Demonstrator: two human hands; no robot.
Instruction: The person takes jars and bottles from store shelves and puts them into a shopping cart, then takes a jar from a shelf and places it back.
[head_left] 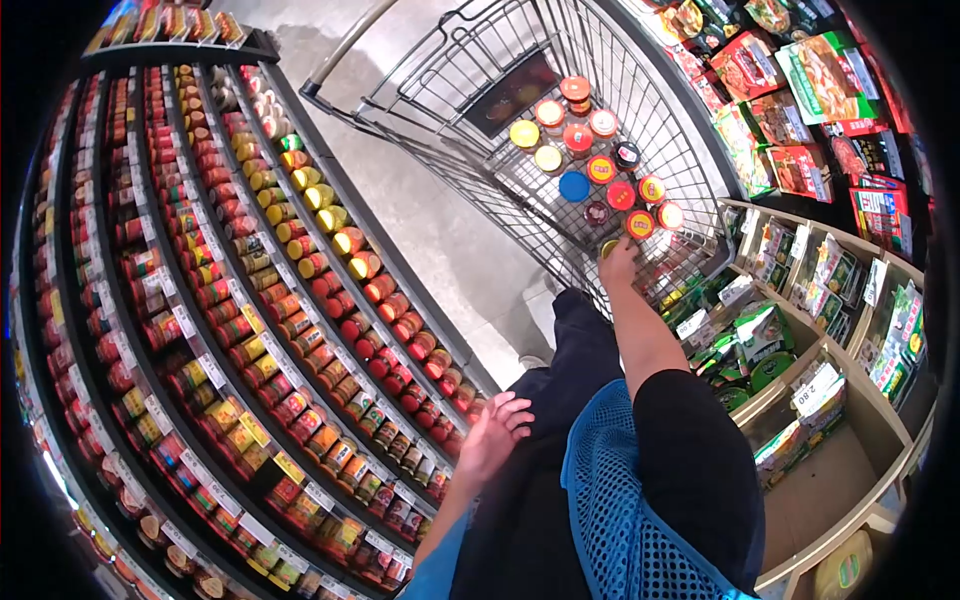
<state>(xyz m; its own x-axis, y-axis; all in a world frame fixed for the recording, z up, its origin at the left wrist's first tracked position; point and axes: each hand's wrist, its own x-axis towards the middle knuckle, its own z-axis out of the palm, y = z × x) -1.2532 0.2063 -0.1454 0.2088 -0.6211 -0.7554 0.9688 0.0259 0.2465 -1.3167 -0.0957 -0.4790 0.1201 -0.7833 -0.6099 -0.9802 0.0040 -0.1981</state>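
Note:
My right hand (620, 264) reaches into a wire shopping cart (470, 185), its fingers closed around a jar with a yellowish lid (608, 247). Beside that jar, several lidded jars stand in the cart's basket. Among them are a blue-lidded jar (574, 186), a dark-lidded jar (627, 155), a yellow-lidded jar (524, 133) and a red-lidded jar (620, 195). The jar in my hand is mostly hidden by my fingers. My left hand (492, 432) hangs in front of my body with its fingers apart, holding nothing, near the jar shelves.
Long tiered shelves (300, 300) full of jars run along the left. To the right are wooden bins (830, 480) with green packets, and a rack of colourful food packages (800, 100). Grey floor (390, 130) lies between the shelves and the cart.

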